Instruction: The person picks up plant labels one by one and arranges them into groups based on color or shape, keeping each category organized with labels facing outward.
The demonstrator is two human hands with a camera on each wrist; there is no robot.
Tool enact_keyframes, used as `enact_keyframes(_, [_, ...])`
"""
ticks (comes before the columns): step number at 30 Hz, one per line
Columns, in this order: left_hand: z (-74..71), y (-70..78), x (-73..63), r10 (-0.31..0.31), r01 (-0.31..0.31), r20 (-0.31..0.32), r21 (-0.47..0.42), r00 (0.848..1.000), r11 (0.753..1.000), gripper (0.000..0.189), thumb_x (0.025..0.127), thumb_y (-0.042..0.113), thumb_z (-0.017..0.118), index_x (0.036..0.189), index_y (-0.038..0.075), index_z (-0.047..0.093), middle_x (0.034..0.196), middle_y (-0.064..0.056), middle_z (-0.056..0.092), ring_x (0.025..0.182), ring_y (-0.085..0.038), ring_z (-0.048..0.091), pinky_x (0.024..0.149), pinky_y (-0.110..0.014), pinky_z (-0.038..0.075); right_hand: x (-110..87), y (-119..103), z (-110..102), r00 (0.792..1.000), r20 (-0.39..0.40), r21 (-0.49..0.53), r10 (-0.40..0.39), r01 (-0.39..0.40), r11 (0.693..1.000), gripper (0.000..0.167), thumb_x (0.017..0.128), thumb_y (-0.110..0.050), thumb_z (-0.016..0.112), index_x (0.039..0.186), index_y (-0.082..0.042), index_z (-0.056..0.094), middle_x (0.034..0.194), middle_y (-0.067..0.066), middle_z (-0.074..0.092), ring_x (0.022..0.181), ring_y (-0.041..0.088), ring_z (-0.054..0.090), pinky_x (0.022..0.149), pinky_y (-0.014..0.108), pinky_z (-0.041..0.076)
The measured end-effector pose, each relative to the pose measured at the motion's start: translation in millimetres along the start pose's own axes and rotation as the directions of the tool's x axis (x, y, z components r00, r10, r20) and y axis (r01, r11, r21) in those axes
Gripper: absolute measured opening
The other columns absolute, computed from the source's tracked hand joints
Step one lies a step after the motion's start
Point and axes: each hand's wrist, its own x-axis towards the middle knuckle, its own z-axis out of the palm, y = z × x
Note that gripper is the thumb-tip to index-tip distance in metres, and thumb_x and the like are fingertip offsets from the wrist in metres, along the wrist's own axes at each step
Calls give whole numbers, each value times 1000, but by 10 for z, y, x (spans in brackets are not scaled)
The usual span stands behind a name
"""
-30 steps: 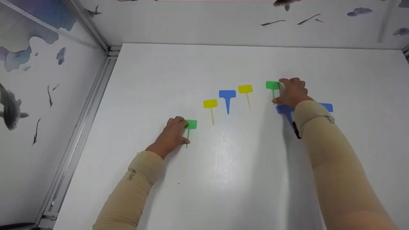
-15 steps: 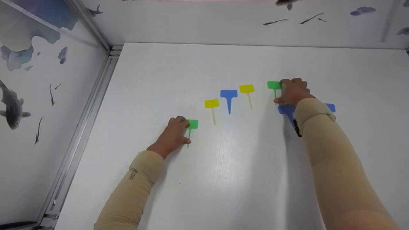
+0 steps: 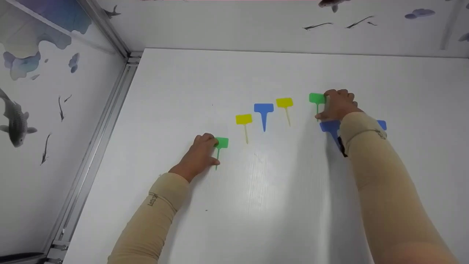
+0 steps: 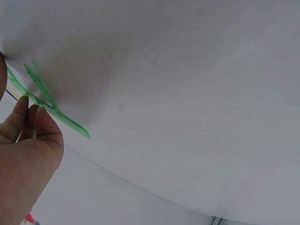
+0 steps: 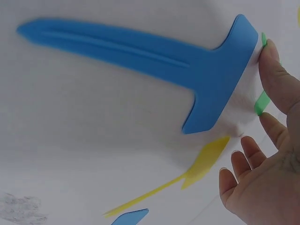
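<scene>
Flat T-shaped plastic plant labels lie on the white table (image 3: 234,220). My left hand (image 3: 196,157) grips a green plant label (image 3: 222,143), fingertips at its head and thumb at its stem. Farther right, my right hand (image 3: 340,104) holds another green plant label (image 3: 316,98) the same way; its other fingers are spread in the right wrist view. Between the hands lie a yellow label (image 3: 244,119), a blue label (image 3: 263,107) and a second yellow label (image 3: 284,102), heads toward the far edge. A larger blue label (image 5: 140,51) lies close beneath the right hand, partly hidden by the sleeve in the head view.
Beside that blue label, another yellow label (image 5: 204,164) shows in the right wrist view, hidden under the forearm from the head. One more blue label (image 3: 382,124) peeks out right of the sleeve. White panels with printed fish (image 3: 16,124) border the table left and back.
The whole head view has shifted slightly, so the table and labels appear a little farther right. Both hands stay at their green labels with no clear movement over the table.
</scene>
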Motion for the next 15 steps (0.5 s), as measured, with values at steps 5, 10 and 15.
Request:
enact_keyframes(5, [8,5,10,-12,12,4,5,1000,1000,63,80,19,78,135,3,51,141,-8,42,123,-23,35,108,-33,35,-3,14,21,999,-49,76,0,4,997,92,81,-32,78,147,-1,21,144,35,21,130,52,19,105,66,22])
enact_keyframes(10, [9,14,22,-23,23,13,16,1000,1000,64,80,19,78,136,4,51,143,-8,41,124,-23,35,109,-33,34,2,43,66,995,-100,165,-22,38,986,93,79,-23,80,145,-1,19,140,29,31,127,48,26,102,63,28])
enact_keyframes(15, [8,9,19,-17,17,11,23,1000,1000,64,81,18,78,136,4,50,143,-8,41,123,-23,35,109,-33,34,-5,54,99,992,-118,253,-42,71,965,92,79,-16,79,144,-1,15,140,27,33,127,45,27,103,59,31])
